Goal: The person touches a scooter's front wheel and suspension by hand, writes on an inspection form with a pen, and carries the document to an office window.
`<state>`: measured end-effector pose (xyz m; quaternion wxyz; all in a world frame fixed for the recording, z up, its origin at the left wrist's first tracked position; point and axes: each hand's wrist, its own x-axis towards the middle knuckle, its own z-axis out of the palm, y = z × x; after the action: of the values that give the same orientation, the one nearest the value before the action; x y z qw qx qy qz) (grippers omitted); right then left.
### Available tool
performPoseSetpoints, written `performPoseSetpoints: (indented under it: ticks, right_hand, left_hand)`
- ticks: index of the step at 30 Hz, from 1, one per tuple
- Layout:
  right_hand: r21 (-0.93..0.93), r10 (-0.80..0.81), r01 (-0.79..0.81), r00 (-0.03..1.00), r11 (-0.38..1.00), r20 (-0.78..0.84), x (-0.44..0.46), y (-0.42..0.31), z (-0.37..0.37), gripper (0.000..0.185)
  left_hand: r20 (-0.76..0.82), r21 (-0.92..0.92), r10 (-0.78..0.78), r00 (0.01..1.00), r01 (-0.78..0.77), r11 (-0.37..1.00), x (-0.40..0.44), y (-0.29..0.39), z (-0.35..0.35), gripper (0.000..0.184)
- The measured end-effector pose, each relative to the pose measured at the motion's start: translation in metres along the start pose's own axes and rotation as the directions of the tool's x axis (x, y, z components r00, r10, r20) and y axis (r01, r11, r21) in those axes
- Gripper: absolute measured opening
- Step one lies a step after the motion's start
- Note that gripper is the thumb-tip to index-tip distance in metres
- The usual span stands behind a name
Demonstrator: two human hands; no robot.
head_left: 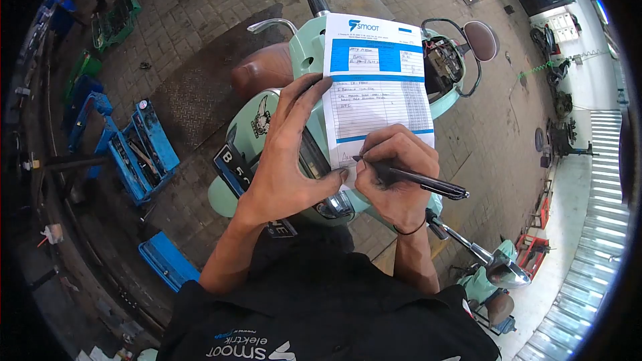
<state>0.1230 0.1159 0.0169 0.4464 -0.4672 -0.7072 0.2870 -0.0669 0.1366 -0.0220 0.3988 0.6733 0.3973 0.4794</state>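
A printed form [378,117] with blue bands, a "SMOOT" heading and handwritten lines lies over the front of a mint-green scooter [257,120]. My left hand [287,154] grips the form by its left edge, fingers behind the upper part and thumb at the bottom. My right hand [398,174] is closed around a black pen [431,184]. The pen's tip touches the lower left of the form, beside a short handwritten mark. Part of the form's bottom edge is hidden behind my right hand.
Below the form is the scooter's number plate [231,168]. A brown seat [261,70] and round mirrors [481,40] stick out around it. On the left floor stand an open blue toolbox [142,150] with tools and another blue box [167,259]. A second scooter [491,287] stands lower right.
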Motion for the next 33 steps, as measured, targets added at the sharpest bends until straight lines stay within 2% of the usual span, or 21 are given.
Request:
performPoseSetpoints:
  ticks: [8,10,20,23,26,27,30,31,33]
  right_hand:
    - [-0.013,0.004,-0.004,0.999,1.0,0.04,0.0,0.0,-0.001,0.018]
    - [-0.021,-0.029,0.029,1.0,0.999,-0.007,0.0,0.0,0.002,0.018]
    - [-0.034,-0.032,0.032,0.999,0.999,0.002,-0.001,0.003,-0.011,0.019]
    - [0.059,0.008,-0.002,0.995,0.998,-0.101,-0.006,0.007,-0.026,0.015]
    - [0.065,-0.04,0.041,0.999,0.997,-0.01,-0.006,0.006,-0.035,0.015]
    - [0.061,-0.047,0.043,0.996,0.997,0.073,-0.004,0.004,-0.036,0.016]
    - [0.138,0.01,-0.029,0.991,0.99,0.132,-0.006,0.003,-0.026,0.017]
    - [0.121,-0.045,0.028,0.99,0.992,0.137,-0.005,0.007,-0.024,0.017]
    - [0.157,-0.028,0.008,0.991,0.988,0.131,-0.003,0.002,-0.018,0.017]
  left_hand:
    - [0.0,0.001,-0.011,1.0,0.011,1.0,-0.001,0.001,-0.001,0.1]
    - [0.002,0.001,-0.014,1.0,0.014,1.0,0.0,0.001,0.0,0.1]
    - [0.003,0.013,0.0,1.0,0.0,1.0,-0.001,0.001,-0.001,0.101]
    - [0.0,-0.019,-0.012,1.0,0.012,1.0,-0.001,0.0,-0.001,0.101]
    - [0.004,-0.028,-0.001,1.0,0.001,1.0,-0.002,-0.001,0.0,0.1]
    - [0.003,-0.029,-0.01,1.0,0.01,1.0,-0.002,-0.002,0.0,0.1]
    - [-0.006,-0.048,-0.018,1.0,0.017,0.999,-0.001,-0.002,0.0,0.1]
    - [-0.016,-0.064,-0.02,1.0,0.019,0.998,-0.001,-0.002,0.0,0.099]
    - [-0.018,-0.059,-0.008,1.0,0.007,0.998,0.0,-0.002,-0.001,0.098]
